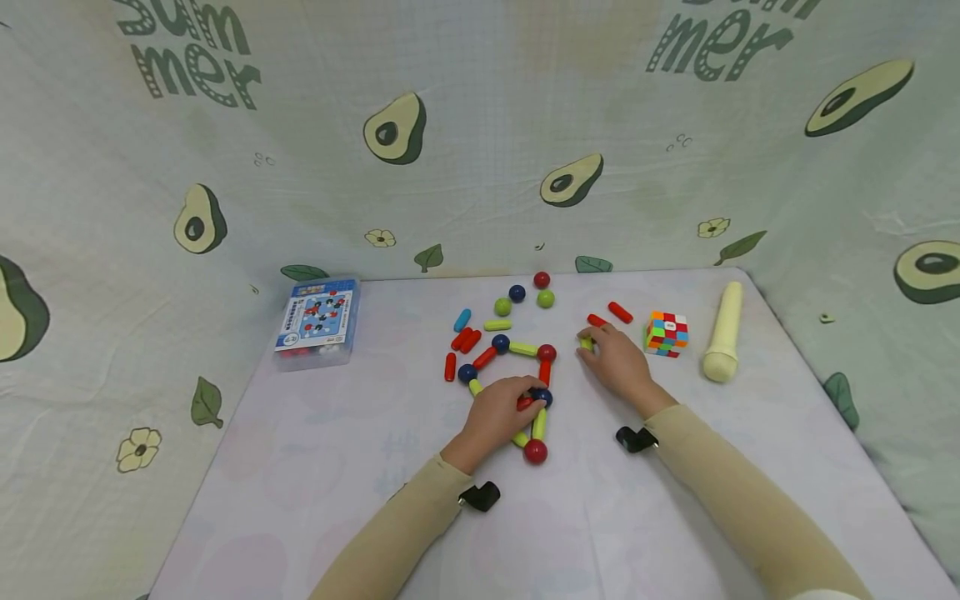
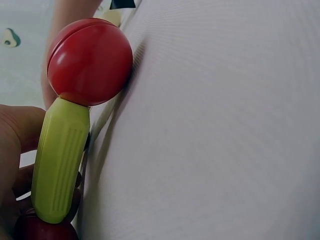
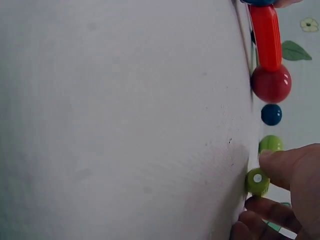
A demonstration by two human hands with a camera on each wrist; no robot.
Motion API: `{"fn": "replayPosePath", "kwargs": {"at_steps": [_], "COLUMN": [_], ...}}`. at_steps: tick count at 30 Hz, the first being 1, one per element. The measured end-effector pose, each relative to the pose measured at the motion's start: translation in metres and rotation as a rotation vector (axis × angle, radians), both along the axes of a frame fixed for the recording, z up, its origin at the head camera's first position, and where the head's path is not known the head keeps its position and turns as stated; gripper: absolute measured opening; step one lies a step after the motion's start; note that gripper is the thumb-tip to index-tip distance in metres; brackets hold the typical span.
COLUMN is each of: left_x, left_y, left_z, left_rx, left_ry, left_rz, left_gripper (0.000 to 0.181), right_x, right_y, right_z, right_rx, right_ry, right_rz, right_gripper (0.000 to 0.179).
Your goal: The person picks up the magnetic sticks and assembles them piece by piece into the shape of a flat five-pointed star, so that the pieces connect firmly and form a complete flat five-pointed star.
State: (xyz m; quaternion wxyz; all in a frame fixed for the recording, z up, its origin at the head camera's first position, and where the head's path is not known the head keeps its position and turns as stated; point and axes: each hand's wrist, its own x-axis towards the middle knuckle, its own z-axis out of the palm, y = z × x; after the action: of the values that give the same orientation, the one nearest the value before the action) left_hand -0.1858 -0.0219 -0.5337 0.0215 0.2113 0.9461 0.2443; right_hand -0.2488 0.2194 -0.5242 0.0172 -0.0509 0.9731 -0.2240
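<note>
In the head view, magnetic sticks and balls form a joined frame on the table. My left hand [image 1: 501,412] lies over its lower part, thumb and fingertips pinching a dark blue ball [image 1: 543,398] with a red stick [image 1: 524,403] under the fingers. A yellow-green stick [image 2: 60,160] ending in a red ball [image 2: 91,62] is close up in the left wrist view. To the right of the frame, my right hand [image 1: 621,367] pinches another yellow-green stick [image 3: 257,181] between thumb and finger; its round end faces the right wrist camera.
Loose red sticks [image 1: 451,367] and a blue stick [image 1: 462,320] lie left of the frame; several balls [image 1: 517,293] sit behind it. A plastic box [image 1: 317,323] stands far left. Rightward are a colour cube [image 1: 666,333] and a cream club-shaped object [image 1: 723,332].
</note>
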Motion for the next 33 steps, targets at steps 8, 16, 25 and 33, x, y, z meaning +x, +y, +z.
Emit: {"fn": "replayPosePath", "kwargs": {"at_steps": [8, 16, 25, 33], "left_x": [0.0, 0.001, 0.0, 0.0], "left_y": [0.0, 0.0, -0.002, -0.002], "left_z": [0.001, 0.002, 0.004, 0.003], "left_rx": [0.015, 0.036, 0.065, 0.079], "left_ry": [-0.017, -0.031, -0.013, -0.032], "left_rz": [0.001, 0.001, -0.02, -0.018], "left_gripper": [0.033, 0.034, 0.036, 0.036], "right_x": [0.014, 0.034, 0.056, 0.062], "right_y": [0.002, 0.003, -0.003, -0.004], "right_z": [0.001, 0.003, 0.008, 0.01], "right_rx": [0.006, -0.027, -0.061, -0.117], "right_ry": [-0.018, -0.07, -0.067, -0.059], "right_rz": [0.036, 0.128, 0.254, 0.308], "right_gripper": [0.039, 0.034, 0.033, 0.025]}}
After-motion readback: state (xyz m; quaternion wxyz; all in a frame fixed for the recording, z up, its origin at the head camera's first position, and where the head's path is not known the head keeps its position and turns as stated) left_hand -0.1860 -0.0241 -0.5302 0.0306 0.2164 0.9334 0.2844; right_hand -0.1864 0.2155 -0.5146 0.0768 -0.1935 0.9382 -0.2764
